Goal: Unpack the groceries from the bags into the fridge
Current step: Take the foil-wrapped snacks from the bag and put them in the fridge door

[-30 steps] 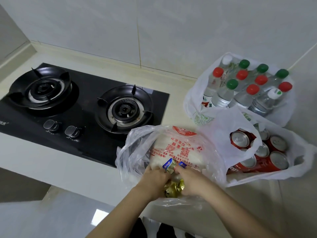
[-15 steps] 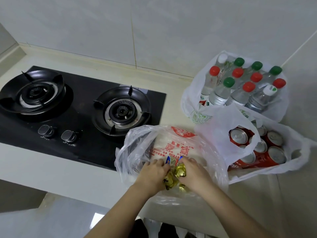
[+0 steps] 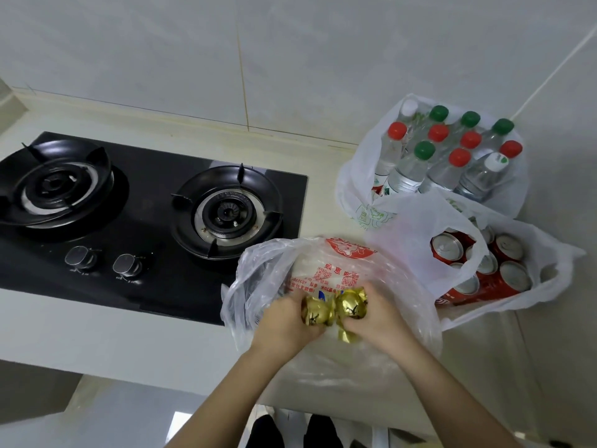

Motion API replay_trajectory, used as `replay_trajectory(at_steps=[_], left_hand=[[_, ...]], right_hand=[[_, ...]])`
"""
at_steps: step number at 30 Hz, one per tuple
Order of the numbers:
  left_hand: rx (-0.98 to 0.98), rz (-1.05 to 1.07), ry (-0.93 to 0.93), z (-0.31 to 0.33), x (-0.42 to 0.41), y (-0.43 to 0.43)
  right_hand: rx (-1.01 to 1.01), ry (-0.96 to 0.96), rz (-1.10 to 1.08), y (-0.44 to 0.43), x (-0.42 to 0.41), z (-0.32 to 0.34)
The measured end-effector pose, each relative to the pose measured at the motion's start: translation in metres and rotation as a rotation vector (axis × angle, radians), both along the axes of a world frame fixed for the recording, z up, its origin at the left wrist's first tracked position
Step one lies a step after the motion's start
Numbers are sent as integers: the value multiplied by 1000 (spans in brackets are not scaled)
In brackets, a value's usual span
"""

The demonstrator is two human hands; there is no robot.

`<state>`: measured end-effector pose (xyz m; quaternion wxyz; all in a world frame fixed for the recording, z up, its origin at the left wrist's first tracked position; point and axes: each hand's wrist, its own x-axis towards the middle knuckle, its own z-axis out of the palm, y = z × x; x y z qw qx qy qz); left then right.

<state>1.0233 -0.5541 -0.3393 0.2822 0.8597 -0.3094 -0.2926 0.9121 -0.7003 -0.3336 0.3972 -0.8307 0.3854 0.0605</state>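
Lifting the gold foil packets (image 3: 350, 305) out is going best with a straight, gentle pull, I think, because the clear bag (image 3: 255, 279) is lying loose all round the fingers (image 3: 371, 297) and may be dragging along. The left hand (image 3: 284, 321) and the right hand (image 3: 378, 321) are each gripping one packet, fingers curled round it — the two are touching between them, at the bag's open mouth. The foil is looking shiny, crinkled, bulging.
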Motion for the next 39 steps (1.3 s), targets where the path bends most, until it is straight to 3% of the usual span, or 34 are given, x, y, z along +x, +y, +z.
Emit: replay_trajectory(at_steps=[2,6,10,13,17,24,33,39], left_hand=[[-125,199,201,19,7,8],[-442,468,776,49,19,28],[-564,480,1008,67,31,46],[-594,528,1077,78,36,53],[-638,590,1072,85,39,67],[-729,676,894,96,22,107],[-792,1253,578,112,-46,166],[-1020,1580,509,110,-117,213]], right_hand=[[41,-117,-56,-1,6,12],[291,-295,-194,8,20,22],[408,-407,-248,21,32,34],[472,-459,-249,31,42,46],[534,-502,-212,42,55,59],[611,-415,56,58,92,63],[722,-300,575,120,125,81],[824,-215,817,191,105,87]])
